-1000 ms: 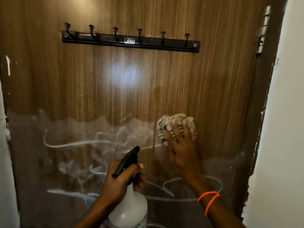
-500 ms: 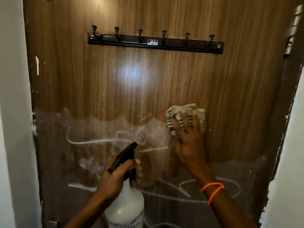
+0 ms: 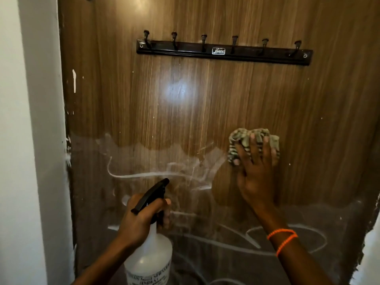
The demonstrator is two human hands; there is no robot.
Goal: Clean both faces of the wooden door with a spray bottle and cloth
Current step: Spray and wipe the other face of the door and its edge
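Observation:
The wooden door (image 3: 205, 103) fills the view, brown grain above and a hazy band with white chalky scrawls across its lower part. My right hand (image 3: 256, 177) presses a bunched striped cloth (image 3: 240, 138) flat against the door at mid height, right of centre. My left hand (image 3: 141, 219) grips the neck of a translucent white spray bottle (image 3: 150, 258) with a black trigger head (image 3: 153, 194), nozzle pointing up and right toward the door, a little short of its surface.
A black rail with several coat hooks (image 3: 224, 51) is screwed across the upper door. A white wall or frame (image 3: 30, 140) runs down the left side, and another white wall edge (image 3: 372, 254) shows at the lower right.
The view has swung left, so the door and hook rail sit further right in frame. My right hand has slid the cloth upward on the door. The bottle hand stays about where it was.

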